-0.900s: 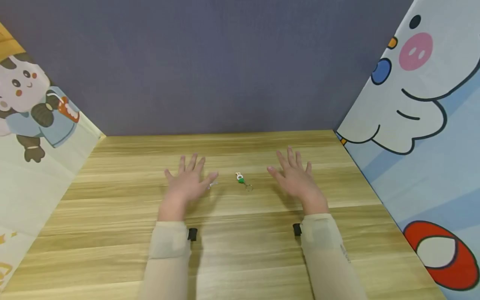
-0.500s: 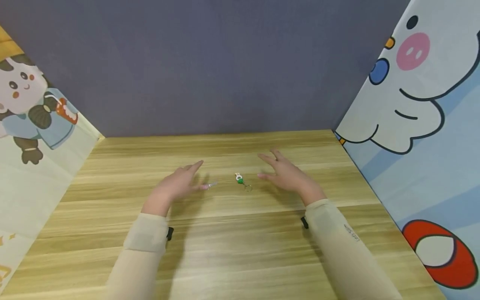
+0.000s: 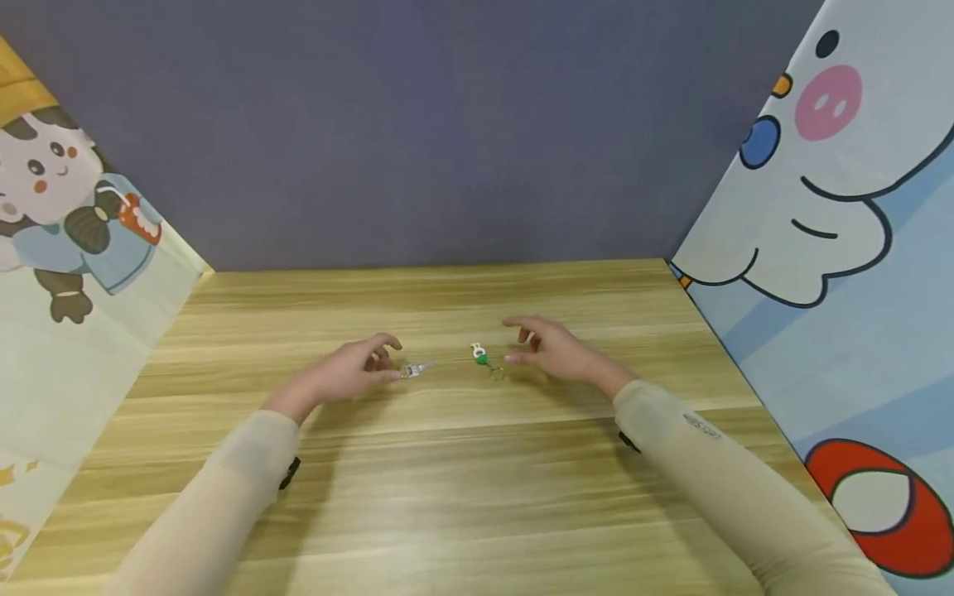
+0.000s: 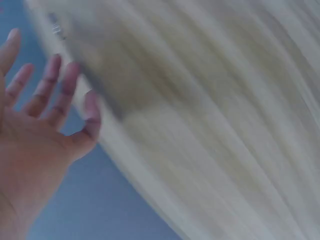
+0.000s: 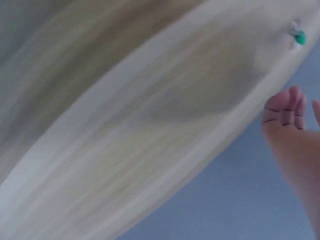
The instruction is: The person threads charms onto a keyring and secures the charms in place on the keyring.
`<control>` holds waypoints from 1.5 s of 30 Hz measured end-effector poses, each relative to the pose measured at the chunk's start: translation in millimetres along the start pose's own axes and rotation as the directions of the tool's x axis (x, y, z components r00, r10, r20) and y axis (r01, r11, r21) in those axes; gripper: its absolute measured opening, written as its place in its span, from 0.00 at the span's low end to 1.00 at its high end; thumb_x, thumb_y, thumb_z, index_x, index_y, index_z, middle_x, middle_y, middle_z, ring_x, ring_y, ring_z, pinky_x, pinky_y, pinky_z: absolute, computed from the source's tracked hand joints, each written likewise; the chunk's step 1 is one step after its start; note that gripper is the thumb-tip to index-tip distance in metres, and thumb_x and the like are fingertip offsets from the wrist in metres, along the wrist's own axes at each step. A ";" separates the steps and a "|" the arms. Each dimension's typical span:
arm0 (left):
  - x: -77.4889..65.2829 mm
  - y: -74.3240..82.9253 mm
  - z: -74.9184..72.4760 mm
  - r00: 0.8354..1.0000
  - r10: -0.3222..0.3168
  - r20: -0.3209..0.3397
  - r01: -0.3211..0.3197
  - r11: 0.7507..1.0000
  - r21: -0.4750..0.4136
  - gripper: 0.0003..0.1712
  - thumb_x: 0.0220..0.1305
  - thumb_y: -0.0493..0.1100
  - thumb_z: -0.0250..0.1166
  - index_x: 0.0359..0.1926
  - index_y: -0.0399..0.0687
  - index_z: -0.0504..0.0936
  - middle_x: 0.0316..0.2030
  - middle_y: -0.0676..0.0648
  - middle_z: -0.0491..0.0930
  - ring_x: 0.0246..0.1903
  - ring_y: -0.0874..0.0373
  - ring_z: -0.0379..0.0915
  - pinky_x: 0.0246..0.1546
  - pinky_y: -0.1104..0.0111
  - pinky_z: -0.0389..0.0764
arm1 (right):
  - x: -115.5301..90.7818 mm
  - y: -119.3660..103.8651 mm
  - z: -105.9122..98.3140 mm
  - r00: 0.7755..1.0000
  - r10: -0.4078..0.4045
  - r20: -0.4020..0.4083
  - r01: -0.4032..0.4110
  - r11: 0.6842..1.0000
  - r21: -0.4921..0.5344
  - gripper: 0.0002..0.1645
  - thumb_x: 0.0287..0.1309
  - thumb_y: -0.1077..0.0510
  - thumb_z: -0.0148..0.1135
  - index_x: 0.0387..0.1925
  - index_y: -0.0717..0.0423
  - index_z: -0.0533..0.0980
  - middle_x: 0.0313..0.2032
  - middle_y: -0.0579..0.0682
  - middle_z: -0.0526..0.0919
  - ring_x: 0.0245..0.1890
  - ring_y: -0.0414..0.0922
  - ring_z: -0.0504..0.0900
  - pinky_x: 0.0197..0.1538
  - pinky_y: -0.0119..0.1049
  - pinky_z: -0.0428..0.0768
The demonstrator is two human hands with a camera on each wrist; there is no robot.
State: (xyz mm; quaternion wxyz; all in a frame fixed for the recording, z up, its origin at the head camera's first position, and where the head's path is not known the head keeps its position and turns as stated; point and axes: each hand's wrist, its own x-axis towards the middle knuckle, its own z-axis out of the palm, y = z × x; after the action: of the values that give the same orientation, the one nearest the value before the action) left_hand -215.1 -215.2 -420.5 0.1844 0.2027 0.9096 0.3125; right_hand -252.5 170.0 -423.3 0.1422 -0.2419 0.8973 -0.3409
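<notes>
In the head view a small silvery trinket [image 3: 417, 369], its kind too small to tell, lies on the wooden table. My left hand [image 3: 346, 370] hovers just left of it, fingers bent loosely; whether the thumb touches it I cannot tell. The left wrist view shows this hand [image 4: 45, 115] apart from the trinket [image 4: 57, 30], with nothing held. A keychain [image 3: 480, 356] with a white and green charm and a metal ring lies to the right. Right of that keychain is my right hand [image 3: 555, 349], fingers partly bent and holding nothing. The keychain's green part [image 5: 300, 37] shows in the right wrist view.
The wooden tabletop [image 3: 462, 497] runs back to a dark grey-blue panel [image 3: 447, 132]. Cartoon-printed panels border it on the left [image 3: 89, 348] and right [image 3: 857, 348].
Both hands have turned inward from spread fingers to loosely bent ones. The right hand has moved left toward the keychain; the left has drawn slightly left, baring the silvery trinket.
</notes>
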 end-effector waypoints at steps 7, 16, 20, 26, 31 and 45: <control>8.9 -16.7 4.0 0.999 0.044 0.017 -0.042 0.995 -0.091 0.25 0.73 0.46 0.70 0.66 0.46 0.75 0.47 0.44 0.78 0.43 0.54 0.74 0.46 0.64 0.77 | 7.4 10.3 14.4 0.997 0.015 0.078 -0.023 0.993 0.112 0.38 0.67 0.54 0.74 0.75 0.55 0.71 0.49 0.56 0.81 0.42 0.44 0.77 0.47 0.36 0.79; 12.6 -20.9 4.6 0.994 0.060 0.094 -0.047 0.990 -0.133 0.24 0.74 0.45 0.69 0.65 0.44 0.74 0.45 0.43 0.64 0.49 0.50 0.61 0.50 0.59 0.66 | 9.8 14.1 26.9 0.988 0.038 0.150 -0.062 0.986 0.155 0.27 0.66 0.53 0.76 0.63 0.52 0.80 0.43 0.49 0.77 0.40 0.44 0.71 0.43 0.34 0.73; 16.5 -14.8 2.1 0.994 0.043 0.102 -0.035 0.996 -0.076 0.23 0.76 0.46 0.67 0.65 0.44 0.73 0.52 0.40 0.70 0.56 0.43 0.67 0.60 0.49 0.72 | 12.1 12.4 26.8 0.990 0.041 0.134 -0.059 0.990 0.132 0.24 0.65 0.53 0.76 0.59 0.51 0.81 0.42 0.48 0.77 0.41 0.44 0.71 0.44 0.34 0.73; 19.0 -8.1 -0.4 0.991 -0.014 0.130 0.024 0.997 -0.072 0.23 0.77 0.48 0.65 0.65 0.45 0.71 0.70 0.32 0.67 0.77 0.30 0.57 0.78 0.34 0.57 | 15.7 8.6 26.1 0.988 0.033 0.148 -0.051 0.992 0.116 0.22 0.64 0.53 0.77 0.57 0.52 0.82 0.42 0.49 0.76 0.43 0.44 0.71 0.47 0.36 0.73; 19.7 -4.8 -0.9 0.983 -0.064 0.170 0.080 0.993 -0.084 0.23 0.78 0.49 0.64 0.65 0.48 0.70 0.74 0.31 0.62 0.79 0.29 0.53 0.78 0.33 0.55 | 15.7 4.9 27.4 0.985 0.036 0.171 -0.055 0.993 0.109 0.20 0.65 0.55 0.76 0.56 0.51 0.83 0.43 0.50 0.76 0.44 0.45 0.70 0.47 0.39 0.72; 25.7 -4.5 2.7 0.986 -0.044 0.162 0.052 0.998 -0.045 0.11 0.80 0.44 0.60 0.57 0.48 0.74 0.59 0.38 0.70 0.63 0.42 0.68 0.69 0.42 0.69 | 13.0 5.0 29.2 0.985 0.051 0.163 -0.071 0.990 0.120 0.13 0.65 0.57 0.76 0.49 0.51 0.84 0.43 0.50 0.77 0.45 0.46 0.71 0.49 0.38 0.73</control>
State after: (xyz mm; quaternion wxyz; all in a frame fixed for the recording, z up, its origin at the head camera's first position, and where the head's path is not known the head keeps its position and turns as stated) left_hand -236.8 -204.7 -430.7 0.2697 0.2008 0.8882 0.3129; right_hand -252.9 150.5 -449.1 0.2388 -0.2315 0.8668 -0.3715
